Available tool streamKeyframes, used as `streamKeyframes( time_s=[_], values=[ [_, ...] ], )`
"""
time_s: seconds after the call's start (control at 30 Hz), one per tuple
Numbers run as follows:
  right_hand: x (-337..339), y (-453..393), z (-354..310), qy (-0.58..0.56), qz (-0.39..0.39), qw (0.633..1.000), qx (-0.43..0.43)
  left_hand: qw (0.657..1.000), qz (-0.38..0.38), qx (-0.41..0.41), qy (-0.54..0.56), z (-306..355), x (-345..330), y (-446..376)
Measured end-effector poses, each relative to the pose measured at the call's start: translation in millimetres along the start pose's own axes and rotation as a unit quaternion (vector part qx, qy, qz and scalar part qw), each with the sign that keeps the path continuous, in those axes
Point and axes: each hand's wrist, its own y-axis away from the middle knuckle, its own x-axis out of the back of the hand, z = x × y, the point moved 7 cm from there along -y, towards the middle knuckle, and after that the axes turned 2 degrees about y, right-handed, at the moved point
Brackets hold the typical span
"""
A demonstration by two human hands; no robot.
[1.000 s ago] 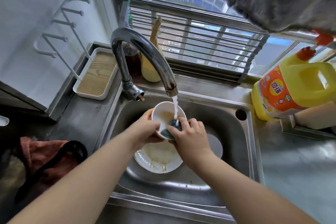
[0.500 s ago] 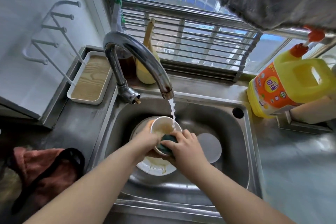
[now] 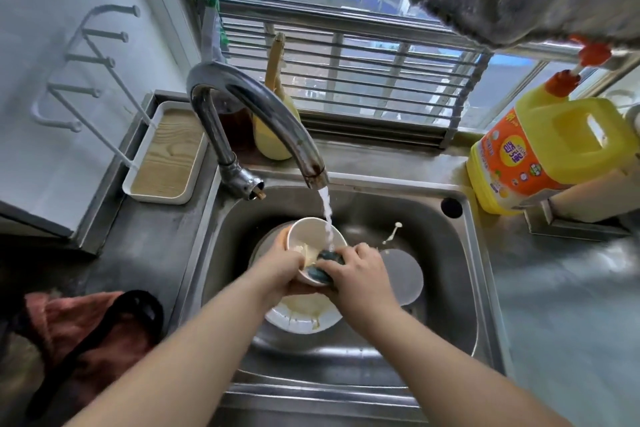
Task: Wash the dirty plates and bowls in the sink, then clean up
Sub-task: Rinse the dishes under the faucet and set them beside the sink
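A small white ceramic bowl (image 3: 313, 246) is held tilted under the running chrome tap (image 3: 256, 121), above a dirty white plate (image 3: 304, 319) in the steel sink (image 3: 464, 253). The left hand (image 3: 280, 267) grips the bowl's rim at nine o'clock. The right hand (image 3: 360, 274), at three o'clock, pinches a dark teal sponge (image 3: 325, 263) pressed over the near rim, so the next wipe likely runs inward, toward eleven o'clock.

My left hand (image 3: 282, 262) gripped the bowl (image 3: 313, 243) by its rim while my right hand (image 3: 360, 276) pressed the sponge (image 3: 325, 265) inside it.
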Motion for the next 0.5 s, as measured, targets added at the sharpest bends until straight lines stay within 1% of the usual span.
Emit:
streamKeyframes(
  time_s=[0.03, 0.07, 0.1, 0.13, 0.17, 0.2, 0.23, 0.3, 0.33, 0.37, 0.4, 0.43, 0.47, 0.5],
  values=[
    [-5, -1, -4, -0.028, -0.028, 0.999, -0.038, 1.0, 0.026, -0.014, 0.009, 1, -3, 1],
    [-7, 2, -7, -0.022, -0.022, 0.999, -0.037, 0.999, 0.031, -0.014, -0.014, -1, -6, 1],
    [-9, 6, -6, -0.01, -0.02, 1.0, 0.006, 0.998, 0.011, 0.004, -0.056, -3, -7, 3],
    [-10, 12, -4, 0.012, -0.012, 0.998, 0.064, 0.994, -0.025, 0.022, -0.101, -4, -7, 4],
    [-8, 17, 1, 0.044, 0.009, 0.993, 0.112, 0.991, -0.061, 0.038, -0.109, -7, -5, 4],
    [-6, 19, 5, 0.062, 0.016, 0.991, 0.114, 0.992, -0.078, 0.043, -0.091, -8, -3, 2],
    [-4, 17, 6, 0.056, 0.003, 0.996, 0.07, 0.994, -0.072, 0.033, -0.069, -8, -5, 2],
    [-8, 9, 6, -0.016, -0.049, 0.997, -0.057, 1.0, -0.022, 0.002, -0.01, -9, -11, -1],
    [-9, 10, 2, -0.045, -0.066, 0.993, -0.089, 1.0, -0.007, -0.009, 0.003, -9, -14, -1],
    [-9, 12, -1, -0.045, -0.057, 0.995, -0.073, 1.0, -0.005, -0.012, -0.011, -10, -15, -2],
    [-7, 13, -1, -0.033, -0.049, 0.998, -0.025, 0.999, -0.022, -0.004, -0.039, -9, -14, -2],
    [-7, 17, 2, -0.013, -0.028, 0.999, 0.032, 0.996, -0.056, 0.008, -0.068, -9, -11, -3],
    [-5, 21, 9, 0.01, -0.008, 0.997, 0.072, 0.993, -0.091, 0.021, -0.076, -8, -8, -5],
    [-2, 20, 14, 0.026, 0.012, 0.996, 0.083, 0.992, -0.106, 0.025, -0.066, -6, -6, -5]
  ],
)
